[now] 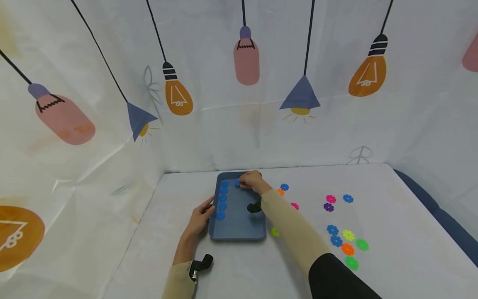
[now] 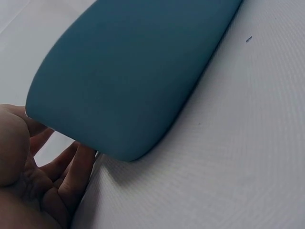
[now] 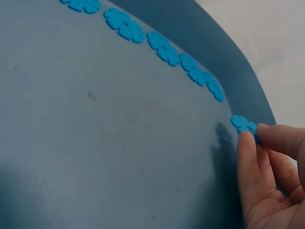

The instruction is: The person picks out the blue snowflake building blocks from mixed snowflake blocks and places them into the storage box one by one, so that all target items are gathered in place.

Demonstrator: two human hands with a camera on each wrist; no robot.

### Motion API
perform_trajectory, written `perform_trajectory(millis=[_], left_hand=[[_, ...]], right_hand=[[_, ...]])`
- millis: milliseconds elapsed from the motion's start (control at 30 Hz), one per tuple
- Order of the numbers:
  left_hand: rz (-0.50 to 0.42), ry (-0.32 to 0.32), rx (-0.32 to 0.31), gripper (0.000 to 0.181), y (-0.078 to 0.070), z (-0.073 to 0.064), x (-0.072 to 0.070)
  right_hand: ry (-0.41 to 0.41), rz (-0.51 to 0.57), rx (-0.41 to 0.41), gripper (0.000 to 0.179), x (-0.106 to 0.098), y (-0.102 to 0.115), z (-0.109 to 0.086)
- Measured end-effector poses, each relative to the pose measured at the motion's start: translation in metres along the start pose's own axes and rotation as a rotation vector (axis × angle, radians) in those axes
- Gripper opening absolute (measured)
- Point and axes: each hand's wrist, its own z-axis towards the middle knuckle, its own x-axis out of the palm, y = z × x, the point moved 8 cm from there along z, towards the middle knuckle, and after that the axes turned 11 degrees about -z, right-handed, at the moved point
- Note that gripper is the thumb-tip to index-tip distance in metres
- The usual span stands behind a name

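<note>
A blue-grey tray (image 1: 240,224) lies on the white table, with several blue notched flower-shaped discs (image 3: 163,49) in a column along its left side. My right hand (image 1: 252,180) is over the tray's far end. Between thumb and fingertips it pinches another blue disc (image 3: 244,125), close to the tray's wall in the right wrist view. My left hand (image 1: 199,218) holds the tray's left edge. In the left wrist view its thumb is at the rim and its fingers (image 2: 78,174) curve in at the outer wall, partly hidden by the tray.
Right of the tray, loose flower discs are scattered: blue (image 1: 332,229), orange (image 1: 347,249), green (image 1: 352,263), yellow (image 1: 348,235), pink (image 1: 330,199) and purple (image 1: 328,207). A yellow-green disc (image 1: 274,232) is beside the tray, near the right sleeve. A lamp-patterned curtain (image 1: 224,137) hangs behind the table.
</note>
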Motion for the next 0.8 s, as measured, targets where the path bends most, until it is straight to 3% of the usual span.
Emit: perform_trajectory(millis=[367, 800], left_hand=[[0.003, 0.003, -0.007, 0.046, -0.002, 0.002, 0.000], [0.023, 0.012, 0.015, 0.046, -0.002, -0.002, 0.001]], right_hand=[[-0.015, -0.042, -0.013, 0.023, 0.000, 0.001, 0.006], [-0.081, -0.124, 0.057, 0.017, 0.002, -0.012, 0.018]])
